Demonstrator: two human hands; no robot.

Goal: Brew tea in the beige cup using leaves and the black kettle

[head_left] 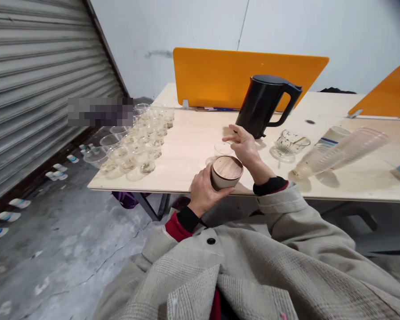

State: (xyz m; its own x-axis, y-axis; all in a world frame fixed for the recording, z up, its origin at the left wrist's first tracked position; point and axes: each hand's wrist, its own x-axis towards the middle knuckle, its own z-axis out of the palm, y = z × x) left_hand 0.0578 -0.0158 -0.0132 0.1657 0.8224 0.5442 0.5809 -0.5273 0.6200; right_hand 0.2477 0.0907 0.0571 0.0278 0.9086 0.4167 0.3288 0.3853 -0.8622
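Note:
My left hand (205, 189) is wrapped round a light-coloured round canister (225, 181) with a wood-grain lid (228, 167) and a dark rim, held at the table's front edge. My right hand (245, 146) is just beyond it, fingers stretched to the left and slightly apart, with nothing visible in them. Below those fingers stands a clear plastic cup (223, 149), partly hidden by the canister. Behind my right hand is a black electric kettle (263, 104). To its right sits a glass cup (291, 142) with a dark pattern or bits on its wall.
Many clear plastic cups (146, 138) with dark bits in their bottoms crowd the table's left end. A stack of clear cups (350, 151) lies on the right beside paper cups (333, 135). Orange dividers (213, 80) stand at the back. More paper cups (8, 216) are on the floor.

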